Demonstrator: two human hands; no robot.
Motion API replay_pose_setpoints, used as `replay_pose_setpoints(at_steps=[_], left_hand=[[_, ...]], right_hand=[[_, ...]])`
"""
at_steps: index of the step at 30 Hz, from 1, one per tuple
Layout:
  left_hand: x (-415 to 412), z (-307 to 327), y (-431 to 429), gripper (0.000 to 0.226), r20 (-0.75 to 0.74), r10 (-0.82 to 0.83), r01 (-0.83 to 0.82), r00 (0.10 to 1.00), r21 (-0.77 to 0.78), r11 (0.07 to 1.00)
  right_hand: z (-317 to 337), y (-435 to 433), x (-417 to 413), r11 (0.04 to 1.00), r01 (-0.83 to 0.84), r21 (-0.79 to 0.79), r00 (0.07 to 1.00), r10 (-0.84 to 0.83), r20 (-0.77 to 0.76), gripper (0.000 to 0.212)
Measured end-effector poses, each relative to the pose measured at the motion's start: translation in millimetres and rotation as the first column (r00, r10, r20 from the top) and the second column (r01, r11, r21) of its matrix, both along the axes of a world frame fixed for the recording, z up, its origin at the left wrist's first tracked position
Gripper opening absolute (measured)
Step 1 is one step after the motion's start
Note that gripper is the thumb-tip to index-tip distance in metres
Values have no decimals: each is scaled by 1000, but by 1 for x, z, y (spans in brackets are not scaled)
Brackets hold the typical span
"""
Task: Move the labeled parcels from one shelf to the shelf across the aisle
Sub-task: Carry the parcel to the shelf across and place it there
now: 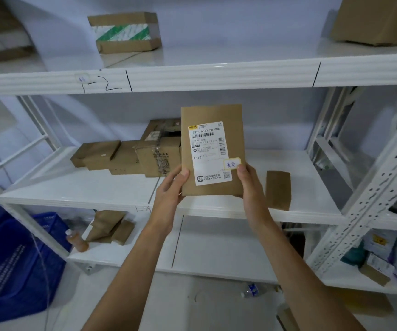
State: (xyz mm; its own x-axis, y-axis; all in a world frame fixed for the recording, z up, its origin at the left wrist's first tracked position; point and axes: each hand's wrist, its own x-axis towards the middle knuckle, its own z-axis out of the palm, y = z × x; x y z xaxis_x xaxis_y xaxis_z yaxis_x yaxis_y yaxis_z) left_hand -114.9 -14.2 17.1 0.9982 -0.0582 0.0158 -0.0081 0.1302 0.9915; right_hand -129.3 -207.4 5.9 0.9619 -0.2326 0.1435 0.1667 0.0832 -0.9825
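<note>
I hold a flat brown cardboard parcel [210, 115] upright in front of the middle shelf [97, 189], its white shipping label and small yellow-edged sticker facing me. My left hand [172, 185] grips its lower left edge, thumb on the front. My right hand [248, 180] grips the lower right edge, thumb just below the sticker. Behind the parcel, a cluster of brown boxes [130, 158] lies on the middle shelf. A small brown packet [278, 189] stands on the same shelf to the right of my right hand.
A taped box with green stripes [124, 32] and a large box [378, 20] sit on the top shelf [192, 75]. Lower shelf holds brown packets [111, 228] and a bottle [77, 241]. Blue crates [13, 266] stand at the left; a perforated white upright [371, 194] is at the right.
</note>
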Motion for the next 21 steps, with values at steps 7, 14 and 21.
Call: replay_pose_setpoints(at_steps=[7,14,21], left_hand=[[-20,15,23,61,31,162,-162,986,2,987],[-43,30,58,54,79,274,-278,958,43,959],[-51,56,117,45,178,278,-296,944,88,951]], right_hand=[[17,27,8,990,-138,30,990,138,-4,59],[30,64,2,978,-207,-17,978,207,7,68],[61,123,-9,971,-239,-25,967,240,82,37]])
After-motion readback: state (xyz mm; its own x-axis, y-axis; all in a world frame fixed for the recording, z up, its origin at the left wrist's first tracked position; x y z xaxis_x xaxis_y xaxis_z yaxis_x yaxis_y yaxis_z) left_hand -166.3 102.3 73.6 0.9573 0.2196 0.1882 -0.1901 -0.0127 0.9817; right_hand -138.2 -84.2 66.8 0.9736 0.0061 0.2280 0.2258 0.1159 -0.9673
